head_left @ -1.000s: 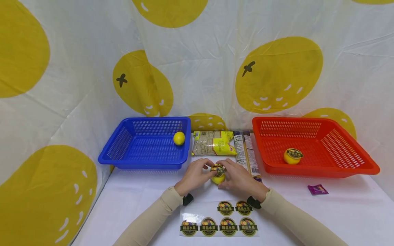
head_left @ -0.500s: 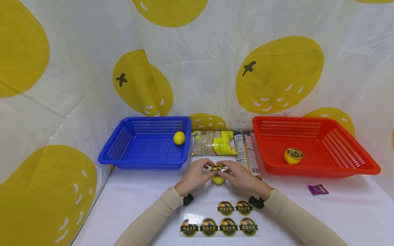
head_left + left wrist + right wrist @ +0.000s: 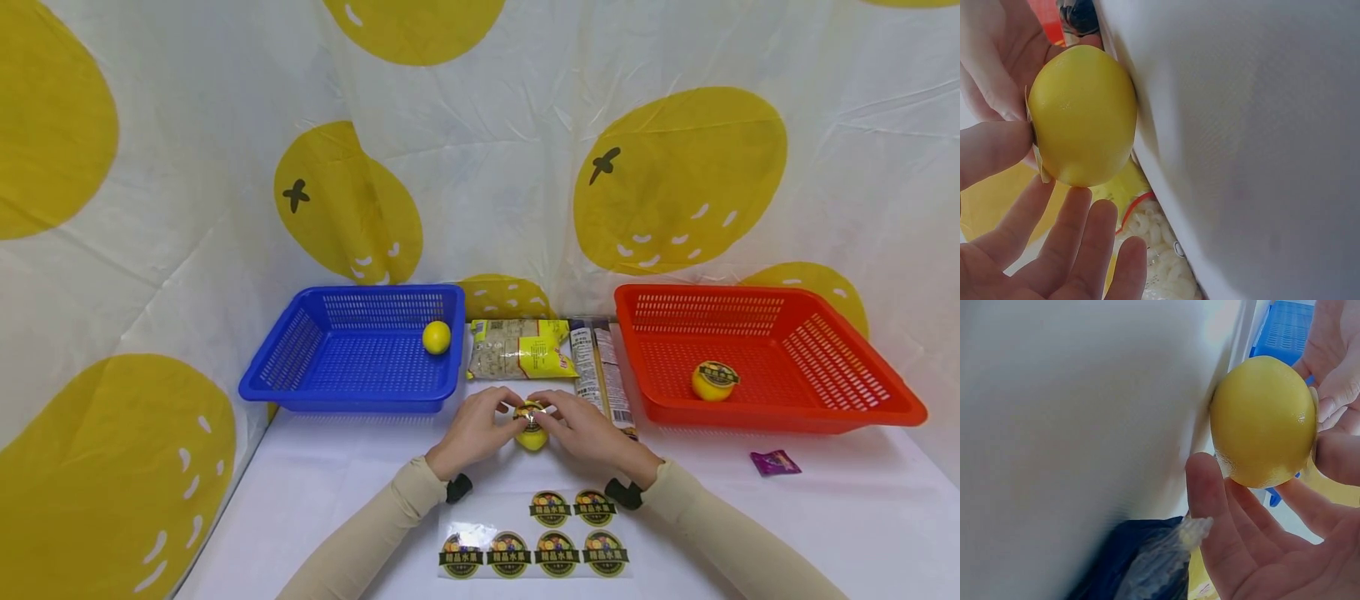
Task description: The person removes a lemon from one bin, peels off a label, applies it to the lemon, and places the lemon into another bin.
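Observation:
A lemon [image 3: 532, 440] sits on the white tabletop between both hands, a round dark sticker with gold lettering on its upper face. My left hand [image 3: 480, 427] holds it from the left. In the left wrist view the left thumb [image 3: 997, 150] presses on the sticker [image 3: 1039, 164], whose edge stands out from the peel, while its fingertips touch the lemon's far side. My right hand [image 3: 581, 427] holds the lemon from the right. Its thumb [image 3: 1337, 456] lies on the sticker, and its fingers [image 3: 1254, 519] reach round the fruit in the right wrist view.
A clear sheet [image 3: 510, 521] with several more round stickers lies in front. A blue basket [image 3: 348, 400] with one lemon [image 3: 437, 337] stands left, a red basket [image 3: 780, 417] with a stickered lemon [image 3: 712, 385] right. Behind are a yellow bag [image 3: 521, 350], long packets [image 3: 600, 371]; a purple packet [image 3: 775, 462] lies right.
The right thumb has come up from the lemon's near right side onto the sticker, beside the left thumb. Otherwise the hands and lemon stay nearly in place.

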Demonstrator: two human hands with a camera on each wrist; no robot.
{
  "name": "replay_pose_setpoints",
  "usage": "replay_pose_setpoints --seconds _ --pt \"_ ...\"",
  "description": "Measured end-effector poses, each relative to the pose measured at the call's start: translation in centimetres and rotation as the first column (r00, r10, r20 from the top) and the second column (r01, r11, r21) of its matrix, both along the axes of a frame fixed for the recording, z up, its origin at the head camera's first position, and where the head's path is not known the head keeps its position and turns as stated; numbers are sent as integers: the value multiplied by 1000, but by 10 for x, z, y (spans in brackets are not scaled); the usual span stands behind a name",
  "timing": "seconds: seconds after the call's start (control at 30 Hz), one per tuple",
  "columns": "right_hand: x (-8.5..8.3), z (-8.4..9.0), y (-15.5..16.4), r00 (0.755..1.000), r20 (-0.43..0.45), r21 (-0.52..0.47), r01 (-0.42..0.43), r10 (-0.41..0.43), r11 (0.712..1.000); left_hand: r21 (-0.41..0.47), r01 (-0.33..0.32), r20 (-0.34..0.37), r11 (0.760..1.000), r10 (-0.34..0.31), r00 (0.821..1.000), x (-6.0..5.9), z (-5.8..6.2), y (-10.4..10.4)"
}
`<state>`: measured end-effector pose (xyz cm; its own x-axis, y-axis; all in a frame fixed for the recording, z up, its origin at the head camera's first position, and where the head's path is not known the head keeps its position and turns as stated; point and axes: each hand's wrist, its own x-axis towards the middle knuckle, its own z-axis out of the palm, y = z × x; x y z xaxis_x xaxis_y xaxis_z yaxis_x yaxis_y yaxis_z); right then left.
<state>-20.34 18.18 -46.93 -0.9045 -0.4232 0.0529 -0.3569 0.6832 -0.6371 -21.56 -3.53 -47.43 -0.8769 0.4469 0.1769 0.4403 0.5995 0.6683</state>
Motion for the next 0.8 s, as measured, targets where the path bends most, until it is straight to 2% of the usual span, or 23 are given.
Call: replay_pose_setpoints --seconds 0.17,0.33,0.6,0.8 --pt "1 1 0 1000 18 -7 12 -12 1000 13 14 -9 1000 -14 1000 1 0 0" --pt "1 0 2 999 32 -19 3 -2 1000 15 17 20 1000 -17 1000 0 -1 0" --pt "3 1 4 998 60 -21 -2 3 1000 -106 28 109 994 -16 994 -3 -2 3" --pt "5 2 4 997 83 -24 -4 6 1000 -128 42 114 991 -27 993 -6 -5 6"
